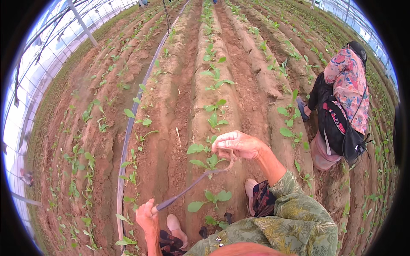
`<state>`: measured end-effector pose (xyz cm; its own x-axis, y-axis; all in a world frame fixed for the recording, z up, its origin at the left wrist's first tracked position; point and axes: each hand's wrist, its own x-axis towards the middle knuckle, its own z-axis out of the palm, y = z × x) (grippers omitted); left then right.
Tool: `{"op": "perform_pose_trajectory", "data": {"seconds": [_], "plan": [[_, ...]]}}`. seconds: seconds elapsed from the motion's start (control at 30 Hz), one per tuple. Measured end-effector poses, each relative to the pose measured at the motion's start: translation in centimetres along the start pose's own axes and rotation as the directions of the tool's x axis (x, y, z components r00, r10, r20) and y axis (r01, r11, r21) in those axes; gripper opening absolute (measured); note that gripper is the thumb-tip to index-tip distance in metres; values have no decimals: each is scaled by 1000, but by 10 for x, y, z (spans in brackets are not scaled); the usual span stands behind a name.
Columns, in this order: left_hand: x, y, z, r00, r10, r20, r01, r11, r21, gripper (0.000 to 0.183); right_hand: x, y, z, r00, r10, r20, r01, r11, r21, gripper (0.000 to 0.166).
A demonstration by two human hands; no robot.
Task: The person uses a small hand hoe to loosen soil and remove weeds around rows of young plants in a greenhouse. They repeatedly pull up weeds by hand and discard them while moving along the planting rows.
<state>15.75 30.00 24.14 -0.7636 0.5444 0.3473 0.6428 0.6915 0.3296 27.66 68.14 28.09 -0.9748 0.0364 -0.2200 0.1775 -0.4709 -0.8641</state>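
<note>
My left hand (148,215) is closed around the light handle of a hand hoe (192,187) at the lower middle. The tool's dark metal shank slants up to the right and bends round in a soil-coloured neck. At that far end, my right hand (238,145) has its fingers curled over the blade, which they partly hide. Broad-leaved seedlings (211,161) grow on the soil ridge just below my right hand. Another seedling (211,200) stands lower on the same ridge, between my two shoes.
A flat irrigation hose (134,112) runs along the left furrow. At right, a person (347,92) in a flowered jacket sits on a pinkish bucket (323,153), facing away. Ridges with rows of seedlings (290,123) stretch ahead. A greenhouse post (82,24) stands at upper left.
</note>
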Motion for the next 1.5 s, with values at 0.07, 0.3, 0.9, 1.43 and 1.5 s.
{"op": "perform_pose_trajectory", "data": {"seconds": [0.07,0.3,0.9,1.43,1.5], "plan": [[-2,-3,5,1000,0,3,0,1000,-29,34,0,3,-3,998,-44,49,42,998,47,24],[-4,-6,10,988,-99,116,124,965,-232,29,-1,-2,-4,970,-103,222,45,967,251,25],[-2,18,1,843,-266,467,509,676,-533,53,21,8,4,958,-175,-226,215,962,165,18],[19,1,32,588,-369,720,758,562,-330,47,18,42,82,947,65,314,131,815,-565,34],[34,-15,49,620,-337,709,712,621,-327,46,18,41,85,944,41,328,151,830,-538,32]]}}
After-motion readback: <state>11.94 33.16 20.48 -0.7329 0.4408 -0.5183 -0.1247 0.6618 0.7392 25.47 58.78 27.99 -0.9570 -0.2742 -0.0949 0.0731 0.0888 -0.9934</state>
